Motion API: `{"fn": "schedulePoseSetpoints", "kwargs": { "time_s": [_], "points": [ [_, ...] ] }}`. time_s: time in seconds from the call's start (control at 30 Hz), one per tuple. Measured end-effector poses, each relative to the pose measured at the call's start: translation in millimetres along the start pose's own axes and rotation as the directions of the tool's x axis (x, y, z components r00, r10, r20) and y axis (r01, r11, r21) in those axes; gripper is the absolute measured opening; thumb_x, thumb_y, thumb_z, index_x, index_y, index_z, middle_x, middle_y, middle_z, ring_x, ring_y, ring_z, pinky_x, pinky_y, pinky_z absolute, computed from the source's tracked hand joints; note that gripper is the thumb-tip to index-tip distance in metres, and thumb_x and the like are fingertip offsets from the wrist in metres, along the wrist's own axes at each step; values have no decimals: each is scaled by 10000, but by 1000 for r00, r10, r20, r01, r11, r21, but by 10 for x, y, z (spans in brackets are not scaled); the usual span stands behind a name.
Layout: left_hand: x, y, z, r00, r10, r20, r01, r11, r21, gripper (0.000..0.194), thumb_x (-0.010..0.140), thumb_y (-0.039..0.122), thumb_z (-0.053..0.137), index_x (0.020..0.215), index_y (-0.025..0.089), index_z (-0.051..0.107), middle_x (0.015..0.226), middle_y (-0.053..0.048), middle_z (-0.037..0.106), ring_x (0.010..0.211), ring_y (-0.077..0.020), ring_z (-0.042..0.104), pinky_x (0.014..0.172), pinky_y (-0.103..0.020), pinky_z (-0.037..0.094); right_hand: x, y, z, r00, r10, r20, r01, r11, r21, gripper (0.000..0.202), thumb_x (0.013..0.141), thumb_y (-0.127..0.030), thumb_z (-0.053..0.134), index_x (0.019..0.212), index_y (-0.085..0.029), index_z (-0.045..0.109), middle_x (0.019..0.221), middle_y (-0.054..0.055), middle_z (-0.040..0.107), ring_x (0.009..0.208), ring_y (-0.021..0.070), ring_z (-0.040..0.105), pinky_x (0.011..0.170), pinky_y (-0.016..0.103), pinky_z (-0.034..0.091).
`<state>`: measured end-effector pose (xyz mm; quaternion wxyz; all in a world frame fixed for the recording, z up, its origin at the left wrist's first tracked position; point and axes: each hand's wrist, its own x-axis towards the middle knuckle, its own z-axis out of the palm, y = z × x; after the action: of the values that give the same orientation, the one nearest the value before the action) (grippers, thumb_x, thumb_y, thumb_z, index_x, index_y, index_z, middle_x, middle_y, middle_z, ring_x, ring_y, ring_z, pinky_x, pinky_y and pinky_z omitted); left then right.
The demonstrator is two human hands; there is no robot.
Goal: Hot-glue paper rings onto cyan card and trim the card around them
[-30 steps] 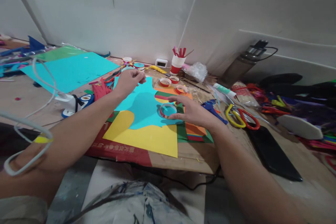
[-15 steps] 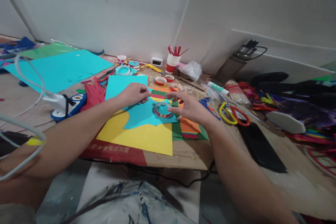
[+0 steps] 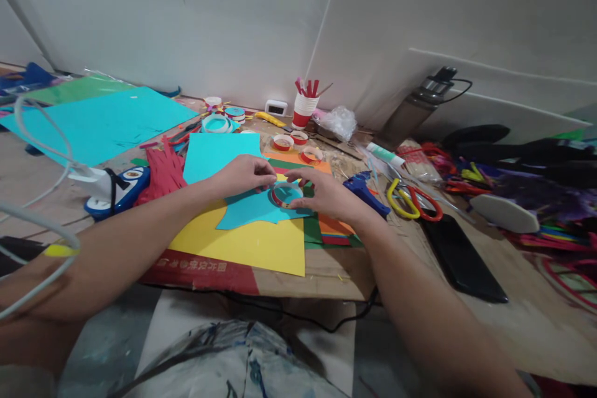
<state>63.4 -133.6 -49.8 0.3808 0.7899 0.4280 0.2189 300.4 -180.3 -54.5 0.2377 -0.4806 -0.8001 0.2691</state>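
Observation:
A red and white paper ring (image 3: 281, 203) lies on a cut piece of light-blue paper (image 3: 247, 208). My right hand (image 3: 321, 196) closes around the ring's right side, thumb at the near wall and fingers at the far one. At the ring's far left edge, my left hand (image 3: 252, 173) has its thumb and fingertips pinched together. Whatever is between them is too small or hidden to make out. Beneath the blue piece is a yellow sheet (image 3: 252, 252), and orange paper (image 3: 330, 226) shows under my right wrist.
Several similar rings (image 3: 282, 143) stand behind my hands. To the right are a blue glue gun (image 3: 366, 193), yellow-and-red-handled scissors (image 3: 403, 199) and a black phone (image 3: 459, 258). Red paper strips (image 3: 163, 171) lie left; a cup of red sticks (image 3: 305, 109) and a bottle (image 3: 415, 109) stand behind.
My right hand has moved left and its fingers have closed in on the ring. My left hand has come right and slightly down, to the ring's edge.

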Motion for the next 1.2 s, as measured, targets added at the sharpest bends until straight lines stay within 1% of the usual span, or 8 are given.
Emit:
{"fn": "schedulePoseSetpoints", "kwargs": {
  "time_s": [0.27,0.4,0.5,0.7,0.83,1.0,1.1,1.2],
  "points": [
    [12,-44,25,1000,-9,11,10,1000,-26,213,769,341,769,877,157,776,795,-47,771,666,-164,677,637,-274,498,0,-15,-28,1000,17,2,-17,998,57,664,722,-301,902,1343,-218,679,1296,118,711,1004,247,684,875,407,576],
    [22,-78,33,1000,17,0,-17,1000,-20,199,786,339,753,868,159,776,790,-49,769,649,-160,666,629,-278,493,-12,8,-149,998,20,-54,-16,997,79,485,816,-302,813,1284,-244,704,1268,101,719,985,227,681,862,406,573],
    [26,-89,39,1000,14,7,-14,999,-35,214,790,356,754,867,157,772,775,-46,761,624,-155,651,616,-280,487,-8,37,-209,997,13,-78,-8,998,63,396,832,-276,780,1224,-255,728,1226,89,731,938,211,683,845,398,572],
    [18,-53,38,1000,-9,1,9,998,-70,181,785,321,756,846,151,765,731,-29,735,604,-133,626,588,-255,472,-20,63,-220,998,22,-57,-20,999,47,340,807,-229,774,1147,-237,753,1160,77,744,889,198,674,797,360,558],
    [20,-61,26,999,-1,33,4,996,-86,160,796,295,739,868,154,767,733,-19,739,603,-125,628,592,-246,478,-23,98,-168,999,2,33,-3,999,36,410,748,-194,801,1152,-243,754,1109,58,751,875,197,671,781,344,542],
    [39,-87,29,1000,-7,30,10,995,-99,143,827,275,718,882,149,756,728,-23,739,573,-119,630,590,-251,500,3,151,-79,996,-78,37,76,996,49,78,769,-208,750,840,-236,762,979,44,730,883,197,666,788,328,517],
    [48,-75,29,998,-63,-5,61,982,-181,150,862,233,669,957,136,733,745,-37,735,584,-129,646,586,-262,520,10,147,-79,1000,19,-12,-17,994,109,75,817,-295,712,855,-235,735,852,17,694,769,176,625,714,319,498],
    [41,-42,8,997,-73,-32,61,959,-278,302,813,141,669,1112,137,713,918,-63,763,711,-144,694,669,-282,550,3,87,-116,990,142,20,-142,955,261,172,852,-390,674,909,-229,694,789,-7,642,685,150,562,623,291,478]
  ]
}}
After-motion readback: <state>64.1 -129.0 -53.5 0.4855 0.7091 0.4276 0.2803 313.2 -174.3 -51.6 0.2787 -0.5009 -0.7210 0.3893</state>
